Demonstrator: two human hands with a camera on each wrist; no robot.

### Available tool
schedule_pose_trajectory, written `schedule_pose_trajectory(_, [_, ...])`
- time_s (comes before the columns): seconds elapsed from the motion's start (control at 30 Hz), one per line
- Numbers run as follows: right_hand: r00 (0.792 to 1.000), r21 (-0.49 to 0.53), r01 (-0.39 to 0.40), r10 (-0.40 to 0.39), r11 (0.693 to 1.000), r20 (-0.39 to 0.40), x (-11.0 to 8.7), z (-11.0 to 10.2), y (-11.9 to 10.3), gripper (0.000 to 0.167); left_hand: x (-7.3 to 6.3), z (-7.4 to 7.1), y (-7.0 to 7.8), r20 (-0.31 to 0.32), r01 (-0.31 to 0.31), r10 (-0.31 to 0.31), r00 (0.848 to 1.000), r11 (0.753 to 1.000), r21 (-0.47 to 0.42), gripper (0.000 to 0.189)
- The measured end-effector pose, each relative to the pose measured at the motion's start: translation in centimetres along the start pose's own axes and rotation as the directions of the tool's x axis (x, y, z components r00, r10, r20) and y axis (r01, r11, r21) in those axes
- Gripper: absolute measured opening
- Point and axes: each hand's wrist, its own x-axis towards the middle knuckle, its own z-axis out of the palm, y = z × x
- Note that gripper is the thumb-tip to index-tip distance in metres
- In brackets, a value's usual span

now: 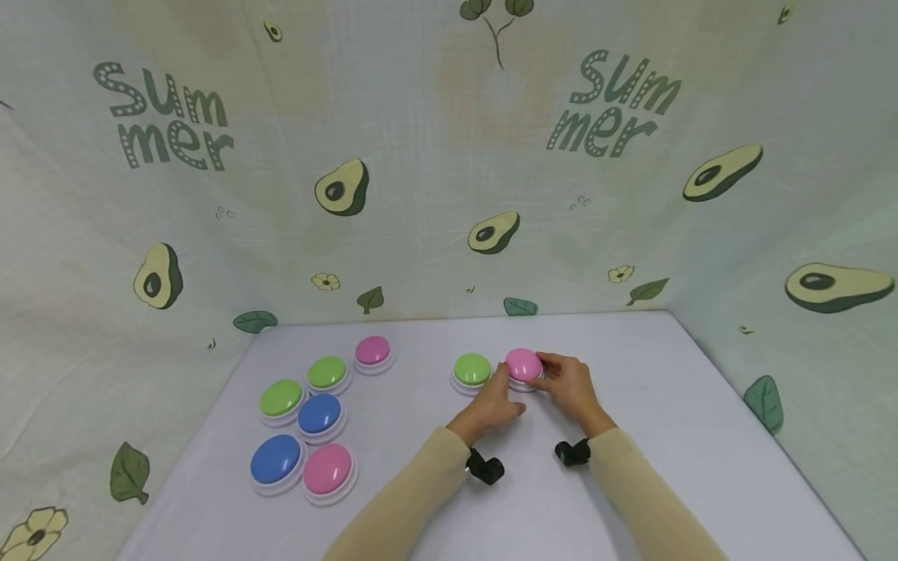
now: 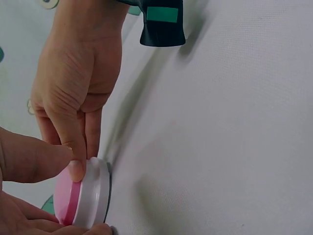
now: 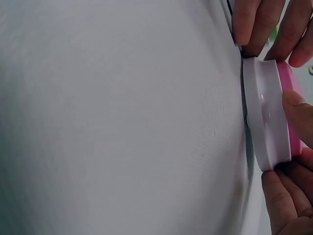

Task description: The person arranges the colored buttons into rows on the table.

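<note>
A pink push button (image 1: 523, 365) with a white round base is on the white table, between the two hands. My right hand (image 1: 571, 391) grips its right side, with the thumb (image 3: 297, 110) on the front rim and the fingers curled behind. On the left side my left hand (image 1: 489, 403) touches the base with its extended fingers (image 2: 36, 223), while its thumb (image 2: 34, 159) stands away from the button. Just left of it sits a green push button (image 1: 472, 369), partly hidden by the left hand. Whether the pink base is slightly lifted, I cannot tell.
At the table's left are more push buttons: a pink one (image 1: 372, 351) at the back, two green (image 1: 327, 372), two blue (image 1: 275, 460) and a pink one (image 1: 327, 469) in front. A patterned cloth (image 1: 421, 117) hangs behind the table (image 1: 701, 467).
</note>
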Motion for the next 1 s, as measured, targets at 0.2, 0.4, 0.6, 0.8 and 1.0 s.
schedule_pose_trajectory(0.2, [1.0,0.025,-0.01,0.01,1.0,0.008,0.05,0.08,0.14,0.061,0.04,0.13,-0.09,-0.008,-0.006,0.006,1.0,1.0,0.003,0.086])
schedule_pose_trajectory(0.4, [1.0,0.043,0.003,-0.004,0.999,0.005,-0.04,0.28,0.44,0.061,-0.12,0.14,-0.08,0.007,0.004,-0.004,1.0,1.0,-0.002,0.088])
schedule_pose_trajectory(0.6, [1.0,0.061,0.011,-0.012,0.998,0.017,0.01,0.39,0.66,0.059,-0.28,0.06,0.03,0.02,-0.004,0.004,1.0,1.0,0.013,0.091])
schedule_pose_trajectory(0.8, [1.0,0.066,0.007,-0.009,0.998,0.03,0.03,0.4,0.79,0.058,-0.57,0.04,0.18,0.029,0.004,-0.005,1.0,1.0,0.016,0.095])
schedule_pose_trajectory(1.0, [1.0,0.075,-0.007,0.005,0.997,0.031,0.0,0.46,0.71,0.058,-0.69,0.09,0.0,0.038,0.003,-0.003,0.999,1.0,-0.002,0.096])
